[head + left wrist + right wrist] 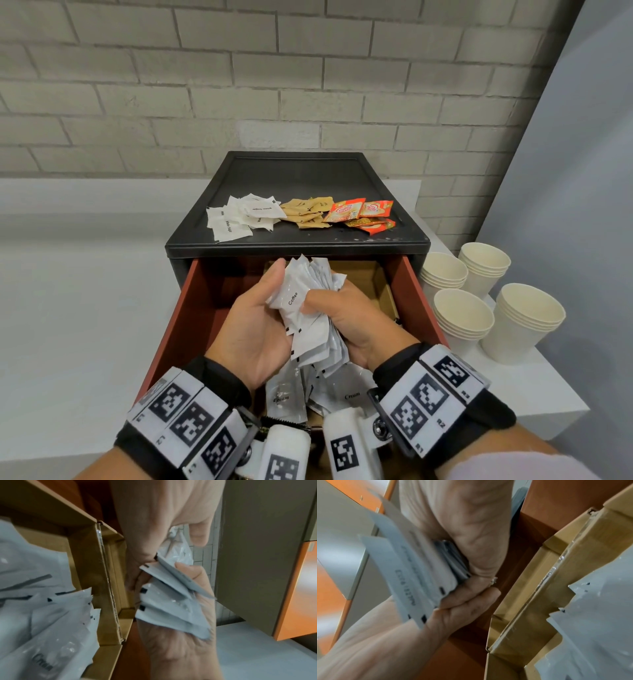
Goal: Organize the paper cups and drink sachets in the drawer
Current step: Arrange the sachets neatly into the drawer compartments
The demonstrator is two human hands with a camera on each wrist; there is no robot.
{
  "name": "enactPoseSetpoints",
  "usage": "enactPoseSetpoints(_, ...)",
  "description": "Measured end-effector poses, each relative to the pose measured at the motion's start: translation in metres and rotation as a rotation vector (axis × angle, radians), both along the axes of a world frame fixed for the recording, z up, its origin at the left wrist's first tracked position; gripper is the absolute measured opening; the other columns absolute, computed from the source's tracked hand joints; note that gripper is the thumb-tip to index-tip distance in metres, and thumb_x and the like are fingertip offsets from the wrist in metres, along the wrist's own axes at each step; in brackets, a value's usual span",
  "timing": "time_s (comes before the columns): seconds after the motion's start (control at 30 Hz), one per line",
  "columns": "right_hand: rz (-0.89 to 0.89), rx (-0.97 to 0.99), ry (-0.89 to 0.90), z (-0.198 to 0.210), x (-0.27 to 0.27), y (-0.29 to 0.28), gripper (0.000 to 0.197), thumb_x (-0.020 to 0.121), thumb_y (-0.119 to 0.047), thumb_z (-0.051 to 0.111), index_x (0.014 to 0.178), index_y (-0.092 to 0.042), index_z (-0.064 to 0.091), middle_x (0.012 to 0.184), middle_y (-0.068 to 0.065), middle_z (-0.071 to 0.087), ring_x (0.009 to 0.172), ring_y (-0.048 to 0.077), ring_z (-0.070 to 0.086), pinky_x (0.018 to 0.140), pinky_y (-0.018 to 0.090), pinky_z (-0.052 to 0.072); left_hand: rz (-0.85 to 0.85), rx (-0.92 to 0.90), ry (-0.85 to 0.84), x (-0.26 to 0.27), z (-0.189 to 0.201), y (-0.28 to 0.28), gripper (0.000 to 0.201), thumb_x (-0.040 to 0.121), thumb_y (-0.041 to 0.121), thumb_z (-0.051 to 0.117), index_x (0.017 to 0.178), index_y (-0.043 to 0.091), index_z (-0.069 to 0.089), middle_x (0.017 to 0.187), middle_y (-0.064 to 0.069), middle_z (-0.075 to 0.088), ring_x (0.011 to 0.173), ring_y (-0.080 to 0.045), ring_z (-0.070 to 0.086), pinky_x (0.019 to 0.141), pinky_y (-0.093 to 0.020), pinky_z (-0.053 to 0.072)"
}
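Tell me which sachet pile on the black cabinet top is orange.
The rightmost pile, nearest the paper cups; the middle pile is tan, the left pile white.

drawer (pixel 191 308) floor hidden, cream sachets (pixel 287 399) partly covered

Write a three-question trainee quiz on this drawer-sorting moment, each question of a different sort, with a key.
1. True or false: both the left hand and the right hand grip the bundle of white sachets above the open drawer.
2. Multiple choice: which sachets lie furthest right on the black cabinet top? A. white sugar sachets B. brown sachets C. orange-red sachets
3. Fill in: the front sachet in the bundle reads ____.

Key: 1 true; 2 C; 3 Coffee.
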State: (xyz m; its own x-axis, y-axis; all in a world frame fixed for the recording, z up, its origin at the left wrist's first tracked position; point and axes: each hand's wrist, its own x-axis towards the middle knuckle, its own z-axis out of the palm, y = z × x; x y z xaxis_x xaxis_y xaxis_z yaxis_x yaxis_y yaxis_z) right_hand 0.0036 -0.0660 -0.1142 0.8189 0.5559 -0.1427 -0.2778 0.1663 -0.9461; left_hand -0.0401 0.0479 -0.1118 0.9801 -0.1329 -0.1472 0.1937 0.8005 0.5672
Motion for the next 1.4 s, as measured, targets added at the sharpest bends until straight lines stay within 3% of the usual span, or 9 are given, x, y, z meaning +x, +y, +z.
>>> enactPoseSetpoints(0.13,-0.053,0.026,0.004,0.005,-0.002,-0.001,0.031,0.079,0.012,0.045,0.099,-0.006,0.06,0.079,0.013,0.063,0.07,0.024,0.063,0.064,0.031,0.052,0.013,0.022,-0.08,-0.006,0.002,-0.002,0.05,0.069,0.024,0.071,0.116,0.009,0.067,0.116,-0.02,0.066,0.104,-0.031,0.066,0.08,-0.041,0.057)
enactPoseSetpoints(0.27,-0.071,-0.082,-0.025,0.003,-0.006,0.004,0.044,0.065,-0.003,0.054,0.109,-0.006,0.059,0.09,0.016,0.062,0.082,0.028,0.061,0.073,0.037,0.051,0.034,0.165,0.032,0.0,-0.006,-0.008,0.044,0.087,0.036,0.049,0.122,0.01,0.06,0.114,-0.018,0.067,0.106,-0.03,0.065,0.09,-0.042,0.052)
enactPoseSetpoints(0.5,0.03,-0.318,-0.064,0.002,-0.006,0.006,0.026,0.09,-0.015,0.046,0.113,-0.023,0.055,0.106,0.012,0.064,0.096,0.025,0.061,0.09,0.039,0.049,0.045,0.156,0.154,0.006,-0.018,-0.007,0.047,0.096,0.039,0.042,0.112,0.0,0.061,0.1,-0.024,0.069,0.089,-0.03,0.069,0.083,-0.044,0.054)
enactPoseSetpoints(0.67,0.067,-0.476,-0.031,0.0,0.0,0.004,0.057,0.087,-0.035,0.043,0.141,-0.017,0.038,0.135,0.007,0.051,0.101,0.021,0.059,0.067,0.025,0.049,0.044,0.231,0.213,0.007,-0.023,-0.009,0.046,0.096,0.039,0.044,0.112,-0.001,0.061,0.108,-0.028,0.066,0.101,-0.036,0.065,0.092,-0.05,0.048)
enactPoseSetpoints(0.9,0.001,-0.615,-0.048,-0.005,0.003,0.006,0.092,0.053,-0.076,0.032,0.128,-0.023,0.042,0.134,-0.001,0.043,0.129,0.023,0.038,0.107,0.048,0.031,-0.004,0.21,0.247,0.011,-0.025,-0.008,0.043,0.096,0.037,0.044,0.115,0.001,0.059,0.081,-0.023,0.067,0.052,-0.024,0.067,0.037,-0.022,0.049)
enactPoseSetpoints(0.97,-0.031,-0.527,-0.03,-0.001,-0.002,0.004,0.094,0.065,-0.071,0.042,0.145,-0.023,0.03,0.147,0.004,0.038,0.132,0.025,0.039,0.11,0.048,0.031,-0.117,0.103,0.226,0.007,-0.016,-0.01,0.053,0.093,0.043,0.047,0.121,-0.001,0.058,0.083,-0.022,0.066,0.052,-0.026,0.068,0.037,-0.025,0.05)
enactPoseSetpoints(1.07,-0.078,-0.349,-0.158,0.007,-0.003,0.001,0.054,0.098,-0.037,0.039,0.148,-0.038,0.018,0.152,-0.002,0.029,0.137,0.02,0.033,0.113,0.041,0.029,-0.266,-0.01,0.182,0.004,-0.011,-0.007,0.053,0.081,0.045,0.062,0.109,0.0,0.065,0.081,-0.021,0.066,0.049,-0.026,0.066,0.037,-0.027,0.052)
enactPoseSetpoints(1.2,-0.07,-0.267,-0.287,0.013,-0.003,-0.007,0.029,0.099,-0.017,0.04,0.11,-0.032,0.063,0.121,0.001,0.061,0.113,0.015,0.057,0.096,0.027,0.045,-0.373,-0.039,0.215,0.009,-0.019,0.0,0.051,0.074,0.047,0.063,0.109,0.011,0.06,0.091,-0.005,0.057,0.056,-0.016,0.065,0.04,-0.023,0.052)
enactPoseSetpoints(1.4,-0.107,-0.292,-0.294,0.014,-0.004,-0.009,0.022,0.097,-0.028,0.046,0.103,-0.025,0.067,0.11,0.007,0.068,0.103,0.022,0.064,0.087,0.033,0.05,-0.403,0.046,0.216,0.011,-0.022,0.003,0.059,0.065,0.046,0.075,0.11,0.013,0.057,0.088,-0.002,0.046,0.048,-0.012,0.059,0.039,-0.018,0.05)
